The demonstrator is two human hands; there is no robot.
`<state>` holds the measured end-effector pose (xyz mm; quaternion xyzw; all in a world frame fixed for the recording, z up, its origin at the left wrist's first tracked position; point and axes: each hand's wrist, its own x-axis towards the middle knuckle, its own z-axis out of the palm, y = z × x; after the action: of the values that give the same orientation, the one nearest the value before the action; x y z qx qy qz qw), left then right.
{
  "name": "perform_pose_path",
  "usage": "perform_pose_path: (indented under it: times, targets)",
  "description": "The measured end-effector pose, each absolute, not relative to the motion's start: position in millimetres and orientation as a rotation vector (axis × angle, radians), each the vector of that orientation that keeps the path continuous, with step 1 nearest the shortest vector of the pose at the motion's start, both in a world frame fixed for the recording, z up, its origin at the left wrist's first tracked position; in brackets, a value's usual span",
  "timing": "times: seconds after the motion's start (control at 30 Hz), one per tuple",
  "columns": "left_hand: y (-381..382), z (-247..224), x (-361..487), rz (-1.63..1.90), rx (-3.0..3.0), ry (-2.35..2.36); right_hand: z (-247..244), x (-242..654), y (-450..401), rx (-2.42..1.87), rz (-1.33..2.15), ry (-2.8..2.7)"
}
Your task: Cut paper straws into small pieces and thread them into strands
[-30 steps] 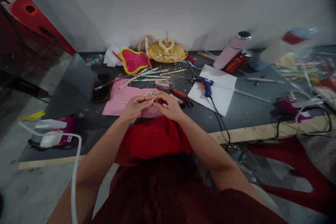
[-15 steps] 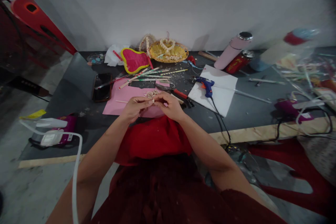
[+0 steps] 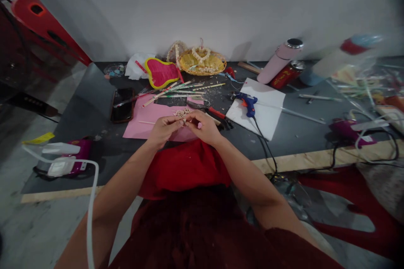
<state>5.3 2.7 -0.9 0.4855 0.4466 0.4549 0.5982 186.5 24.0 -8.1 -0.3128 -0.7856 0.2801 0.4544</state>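
Observation:
My left hand (image 3: pixel 164 129) and my right hand (image 3: pixel 203 127) meet over the pink paper (image 3: pixel 135 124) near the table's front edge. Both are closed in a pinch, fingertips together on a tiny pale piece (image 3: pixel 184 121), mostly hidden and too small to name. Just beyond the fingertips lies a small pile of pale cut bits (image 3: pixel 182 112). A thin pale stick (image 3: pixel 147 122) rests on the paper beside my left hand. Red-handled pliers (image 3: pixel 217 113) lie past my right hand.
Several patterned paper strips (image 3: pixel 176 90) lie behind the paper, with a yellow wicker basket (image 3: pixel 189 67) by the wall. A phone (image 3: pixel 123 105) is at left. A blue glue gun (image 3: pixel 248 101) rests on a white board (image 3: pixel 268 119). A pink flask (image 3: pixel 280 59) and red can (image 3: pixel 288 74) stand right.
My hands stay together at the same place; the fingers of my right hand have shifted slightly, and a gap now shows pink between them. Nothing on the table has moved.

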Motion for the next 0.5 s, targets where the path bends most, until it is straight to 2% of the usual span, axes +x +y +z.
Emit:
perform_pose_path:
  times: [0.5]
  targets:
    - [1.8,-2.5,9.1,1.085,1.105,1.085,-8.1,187.9,25.6,-0.769,0.67,-1.976]
